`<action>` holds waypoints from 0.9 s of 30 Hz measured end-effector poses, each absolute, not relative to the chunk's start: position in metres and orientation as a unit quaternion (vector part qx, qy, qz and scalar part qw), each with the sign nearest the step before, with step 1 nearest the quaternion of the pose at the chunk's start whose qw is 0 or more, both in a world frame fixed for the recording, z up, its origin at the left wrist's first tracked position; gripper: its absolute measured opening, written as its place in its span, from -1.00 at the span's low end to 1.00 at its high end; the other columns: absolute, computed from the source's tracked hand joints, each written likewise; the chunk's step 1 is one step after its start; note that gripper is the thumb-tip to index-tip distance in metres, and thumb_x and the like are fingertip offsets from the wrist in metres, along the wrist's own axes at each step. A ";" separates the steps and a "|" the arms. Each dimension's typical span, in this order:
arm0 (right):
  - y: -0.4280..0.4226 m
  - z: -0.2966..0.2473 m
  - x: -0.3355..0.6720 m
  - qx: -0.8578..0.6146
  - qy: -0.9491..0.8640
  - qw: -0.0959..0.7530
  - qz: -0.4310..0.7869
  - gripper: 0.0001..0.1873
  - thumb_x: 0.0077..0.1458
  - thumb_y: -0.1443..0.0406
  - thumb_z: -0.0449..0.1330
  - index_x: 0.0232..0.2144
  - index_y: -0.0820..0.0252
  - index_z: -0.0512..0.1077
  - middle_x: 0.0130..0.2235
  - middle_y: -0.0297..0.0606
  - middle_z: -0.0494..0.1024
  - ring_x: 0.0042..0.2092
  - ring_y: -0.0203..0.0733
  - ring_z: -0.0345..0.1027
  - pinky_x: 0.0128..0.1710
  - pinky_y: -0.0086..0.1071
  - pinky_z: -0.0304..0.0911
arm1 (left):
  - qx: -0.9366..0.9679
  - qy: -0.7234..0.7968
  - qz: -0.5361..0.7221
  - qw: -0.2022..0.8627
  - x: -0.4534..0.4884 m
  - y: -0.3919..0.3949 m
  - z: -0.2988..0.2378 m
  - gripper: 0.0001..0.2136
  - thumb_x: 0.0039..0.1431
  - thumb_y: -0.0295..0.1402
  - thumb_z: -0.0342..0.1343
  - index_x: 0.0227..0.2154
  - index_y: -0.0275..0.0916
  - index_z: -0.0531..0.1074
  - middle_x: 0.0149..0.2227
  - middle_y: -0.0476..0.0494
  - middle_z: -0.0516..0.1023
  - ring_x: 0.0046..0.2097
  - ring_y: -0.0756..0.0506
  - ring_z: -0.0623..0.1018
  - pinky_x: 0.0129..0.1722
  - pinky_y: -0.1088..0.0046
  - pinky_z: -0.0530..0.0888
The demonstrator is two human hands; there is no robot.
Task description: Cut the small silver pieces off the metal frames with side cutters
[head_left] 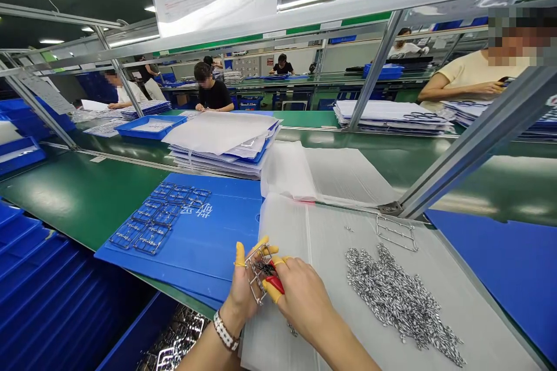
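Note:
My left hand (242, 290), with yellow finger cots and a patterned wristband, grips a shiny silver sprue frame (256, 295) held tilted. In my right hand (307, 295), also wearing yellow finger cots, is a pair of red-handled nippers (274, 285). Their dark jaws are inside or against the frame; the exact contact is hidden by the fingers. To the right, a heap of small silver pieces (400, 295) lies on a whitish sheet (322, 324). Behind the heap rests a bare silver frame (397, 233). Several frames with small parts (152, 220) lie on a blue sheet (221, 243) at left.
A blue bin (134, 330) below the table edge contains silver frames. Blue trays (39, 290) are stacked at left. A stack of papers and blue sheets (217, 139) stands behind. A slanted metal post (470, 145) rises at right. Several people work across the green benches.

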State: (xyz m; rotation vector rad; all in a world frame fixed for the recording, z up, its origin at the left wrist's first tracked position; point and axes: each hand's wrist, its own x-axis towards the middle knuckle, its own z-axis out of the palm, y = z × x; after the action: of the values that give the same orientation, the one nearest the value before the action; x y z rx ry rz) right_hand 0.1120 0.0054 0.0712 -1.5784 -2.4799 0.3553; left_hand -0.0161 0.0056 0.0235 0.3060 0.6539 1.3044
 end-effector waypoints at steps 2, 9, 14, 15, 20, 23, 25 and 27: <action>0.006 0.069 0.111 -0.533 -0.834 0.082 0.117 -0.76 0.07 0.22 0.11 -0.21 0.17 0.42 -0.27 -0.16 0.49 -0.24 -0.02 0.35 -0.27 -0.21 0.18 | 0.148 0.305 0.589 0.733 -0.014 0.005 0.023 -0.40 0.14 0.11 -0.18 -0.03 -0.27 0.43 -0.14 -0.26 0.54 -0.13 -0.17 0.49 -0.05 0.28 0.34; 0.007 0.066 0.114 -0.531 -0.834 0.081 0.124 -0.75 0.06 0.20 0.12 -0.20 0.14 0.42 -0.24 -0.18 0.51 -0.21 -0.01 0.35 -0.25 -0.21 0.17 | 0.170 0.319 0.585 0.726 -0.011 0.007 0.021 -0.41 0.13 0.11 -0.15 -0.03 -0.25 0.43 -0.11 -0.25 0.53 -0.12 -0.16 0.47 -0.04 0.29 0.33; 0.007 0.070 0.115 -0.532 -0.836 0.069 0.115 -0.79 0.07 0.21 0.11 -0.24 0.15 0.43 -0.26 -0.18 0.52 -0.22 -0.01 0.38 -0.28 -0.22 0.18 | 0.193 0.319 0.586 0.720 -0.010 0.007 0.015 -0.42 0.15 0.09 -0.18 -0.02 -0.24 0.43 -0.11 -0.23 0.53 -0.12 -0.15 0.46 -0.04 0.30 0.32; 0.007 0.072 0.115 -0.532 -0.837 0.063 0.109 -0.79 0.08 0.21 0.11 -0.26 0.16 0.43 -0.27 -0.17 0.52 -0.23 -0.02 0.38 -0.29 -0.23 0.18 | 0.199 0.321 0.587 0.716 -0.010 0.007 0.014 -0.43 0.16 0.08 -0.18 -0.01 -0.23 0.42 -0.11 -0.22 0.53 -0.13 -0.14 0.46 -0.04 0.31 0.32; 0.002 0.076 0.113 -0.532 -0.843 0.037 0.073 -0.81 0.08 0.28 0.10 -0.26 0.21 0.45 -0.31 -0.15 0.51 -0.26 -0.02 0.39 -0.30 -0.24 0.18 | 0.232 0.338 0.587 0.698 -0.009 0.007 0.013 -0.50 0.17 0.04 -0.13 -0.06 -0.20 0.45 -0.11 -0.19 0.53 -0.12 -0.14 0.47 -0.03 0.31 0.31; 0.000 0.078 0.115 -0.537 -0.841 0.030 0.068 -0.81 0.08 0.28 0.11 -0.26 0.22 0.45 -0.31 -0.15 0.51 -0.26 -0.02 0.39 -0.31 -0.24 0.17 | 0.222 0.336 0.586 0.703 -0.009 0.006 0.016 -0.49 0.17 0.05 -0.13 -0.06 -0.22 0.45 -0.11 -0.19 0.53 -0.14 -0.13 0.48 -0.04 0.32 0.33; 0.001 0.079 0.121 -0.544 -0.836 0.032 0.070 -0.80 0.08 0.25 0.11 -0.26 0.20 0.44 -0.30 -0.15 0.51 -0.24 -0.01 0.38 -0.30 -0.24 0.16 | 0.198 0.327 0.572 0.726 -0.011 0.005 0.018 -0.45 0.17 0.07 -0.18 -0.04 -0.24 0.44 -0.10 -0.21 0.53 -0.15 -0.13 0.49 -0.06 0.32 0.34; 0.004 0.079 0.127 -0.560 -0.825 0.036 0.071 -0.79 0.09 0.24 0.10 -0.25 0.19 0.43 -0.28 -0.15 0.51 -0.21 -0.01 0.37 -0.27 -0.24 0.15 | 0.176 0.312 0.556 0.750 -0.013 0.004 0.021 -0.40 0.17 0.09 -0.21 -0.01 -0.28 0.41 -0.07 -0.25 0.52 -0.13 -0.15 0.50 -0.07 0.32 0.35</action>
State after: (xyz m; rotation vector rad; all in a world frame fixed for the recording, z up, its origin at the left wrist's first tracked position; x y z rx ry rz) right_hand 0.1275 0.0040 0.0788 -1.7191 -2.5349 0.2169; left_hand -0.0130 0.0043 0.0207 0.3837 0.6826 1.2141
